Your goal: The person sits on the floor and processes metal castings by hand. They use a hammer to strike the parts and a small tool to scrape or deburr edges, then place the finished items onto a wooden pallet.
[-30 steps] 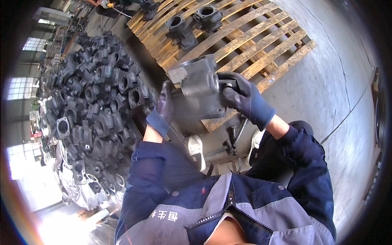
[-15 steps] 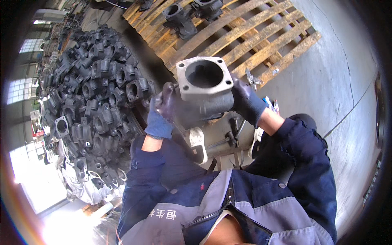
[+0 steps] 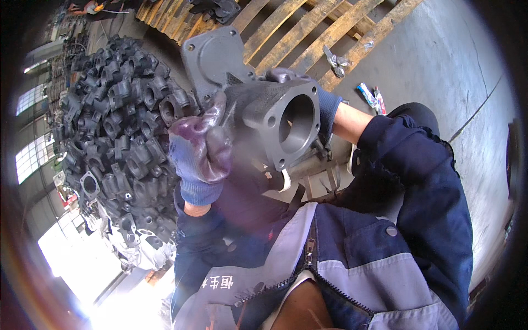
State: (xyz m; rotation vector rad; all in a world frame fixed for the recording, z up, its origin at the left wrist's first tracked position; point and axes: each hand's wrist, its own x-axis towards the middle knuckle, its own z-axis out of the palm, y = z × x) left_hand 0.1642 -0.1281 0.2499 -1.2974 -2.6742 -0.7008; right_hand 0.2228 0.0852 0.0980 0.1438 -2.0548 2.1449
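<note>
A dark grey cast-metal housing (image 3: 247, 104) is held up in front of my chest, tilted. Its square flange with a round bore and corner bolt holes points to the right and toward me; a second flat flange stands at its far left end. My left hand (image 3: 204, 144), in a blue glove with a dark shiny coating, is closed on the near left side of the housing. Gloved the same way, my right hand (image 3: 324, 102) grips it from behind on the far right side, its fingers partly hidden by the metal.
At the left rises a big heap of similar dark castings (image 3: 118, 126). A wooden pallet (image 3: 300, 41) lies at the far side, with another casting (image 3: 217, 8) on it. A grey metal piece (image 3: 336, 61) is by the pallet's edge, near a blue, white and red packet (image 3: 372, 99) on the floor.
The housing has been turned: its bored square flange faced up and now faces right and toward me, with the other flange showing. It is closer to me, and both hands have shifted on it.
</note>
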